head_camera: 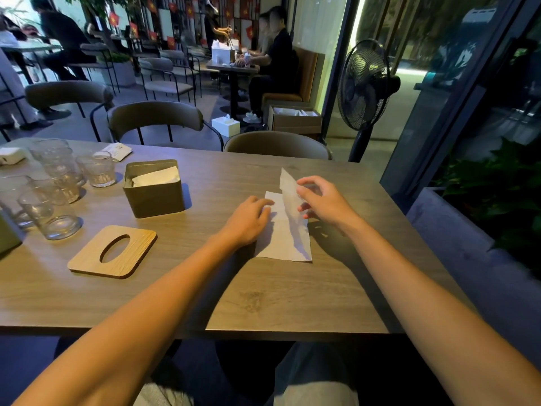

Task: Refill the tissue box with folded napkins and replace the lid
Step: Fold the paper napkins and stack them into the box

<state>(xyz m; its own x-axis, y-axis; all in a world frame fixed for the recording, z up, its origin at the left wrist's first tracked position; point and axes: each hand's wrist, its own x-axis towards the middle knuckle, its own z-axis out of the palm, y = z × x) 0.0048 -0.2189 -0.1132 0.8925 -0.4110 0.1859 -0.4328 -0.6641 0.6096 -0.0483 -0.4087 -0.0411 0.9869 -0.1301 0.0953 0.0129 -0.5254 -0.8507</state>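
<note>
Presently we find the folding step in hand. 1 white napkin (288, 238) lies on the desk (263, 303) between the 2 grips. The left grip (248, 219) sets its fingertips on the napkin's left edge, pinning it flat and clasping nothing. The right grip (320, 200) pinches the napkin's right flap between thumb and fingers and holds it raised off the desk.

The tissue box (155, 197) stands uncovered well to the left of the left grip and slightly beyond it, with at least 1 folded sheet (155, 177) showing inside. The wooden lid (140, 241) lies flat, left of the left grip and nearer us than the box, apart from it.

We judge the refill incomplete. The next move calls for laying the flap over toward the pinned edge, creasing it, then carrying the napkin leftward to the box. The lid goes on last.
</note>
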